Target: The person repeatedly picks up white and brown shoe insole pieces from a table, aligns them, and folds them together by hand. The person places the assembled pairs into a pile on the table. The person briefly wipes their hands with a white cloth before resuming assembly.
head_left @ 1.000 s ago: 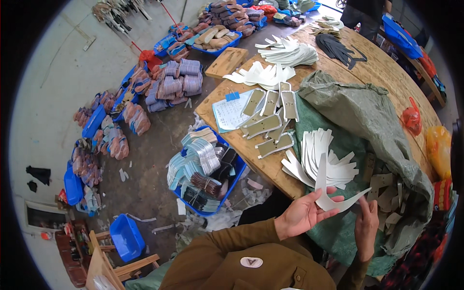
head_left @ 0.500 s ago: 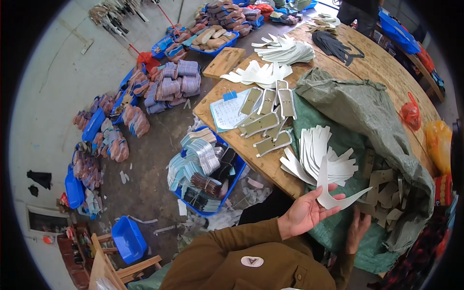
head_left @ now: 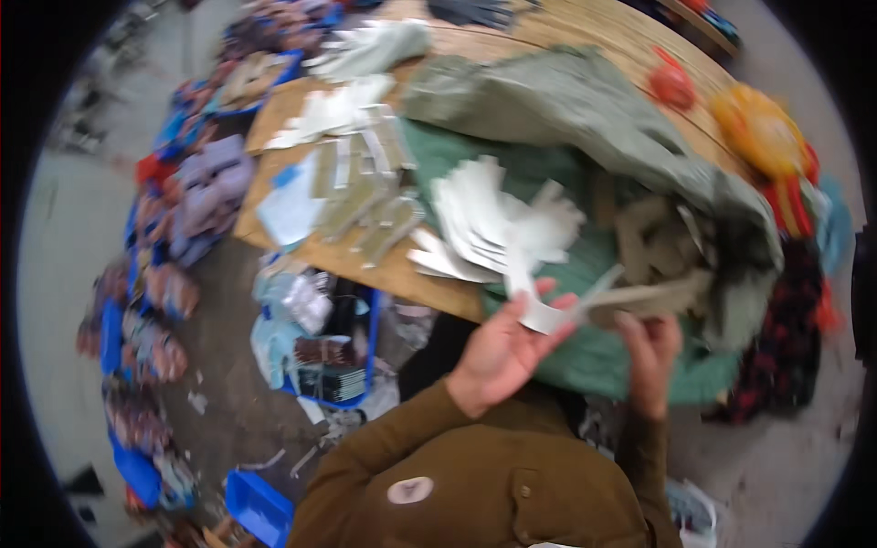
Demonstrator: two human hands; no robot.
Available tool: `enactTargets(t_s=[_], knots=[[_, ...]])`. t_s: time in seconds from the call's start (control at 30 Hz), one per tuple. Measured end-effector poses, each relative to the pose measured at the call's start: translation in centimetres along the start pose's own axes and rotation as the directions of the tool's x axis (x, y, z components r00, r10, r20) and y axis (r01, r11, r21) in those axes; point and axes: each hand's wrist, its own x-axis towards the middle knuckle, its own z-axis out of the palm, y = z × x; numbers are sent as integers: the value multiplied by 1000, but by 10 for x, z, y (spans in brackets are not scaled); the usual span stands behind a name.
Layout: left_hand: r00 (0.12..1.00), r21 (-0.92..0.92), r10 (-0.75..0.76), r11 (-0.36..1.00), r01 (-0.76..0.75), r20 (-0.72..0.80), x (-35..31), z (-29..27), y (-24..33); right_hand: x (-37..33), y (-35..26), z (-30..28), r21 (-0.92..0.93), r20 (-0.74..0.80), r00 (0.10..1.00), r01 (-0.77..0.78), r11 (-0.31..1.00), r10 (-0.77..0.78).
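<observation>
My left hand (head_left: 498,356), palm up, holds a white curved cut piece (head_left: 541,317) between thumb and fingers; one thin arm of it points toward the sack. My right hand (head_left: 652,356) pinches the lower edge of a tan cut piece (head_left: 653,297) at the sack's mouth. The picture is blurred by motion. Inside the open grey-green sack (head_left: 585,87) lie several more tan pieces (head_left: 644,233). A fanned stack of white pieces (head_left: 470,215) rests on the sack's green cloth, just beyond my left hand.
Olive pieces with white edges (head_left: 361,205) and a paper sheet (head_left: 288,212) lie on the wooden table (head_left: 438,297). More white stacks (head_left: 370,50) are behind them. A blue crate (head_left: 373,352) of bundled pieces stands on the floor at left. Red (head_left: 671,82) and yellow bags (head_left: 756,128) sit at right.
The view has swung right, so the table appears farther left. My right hand has come up from beside the sack's mouth and now grips a tan piece. My left hand keeps the white piece.
</observation>
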Motion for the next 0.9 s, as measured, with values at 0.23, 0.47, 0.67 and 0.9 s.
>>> enactTargets(t_s=[0.23, 0.47, 0.67, 0.9], knots=[[999, 186, -42, 981, 47, -32, 0, 6, -5, 16, -7, 15, -427, 449, 828, 529, 733, -336], [997, 178, -50, 982, 58, -52, -3, 4, -3, 14, 6, 17, -378, 459, 817, 534, 756, -348], [997, 177, -43, 983, 54, -63, 0, 5, -6, 12, 12, 15, -379, 423, 827, 532, 757, -370], [997, 214, -39, 975, 52, -62, 2, 3, -9, 13, 16, 12, -364, 430, 826, 528, 768, -364]])
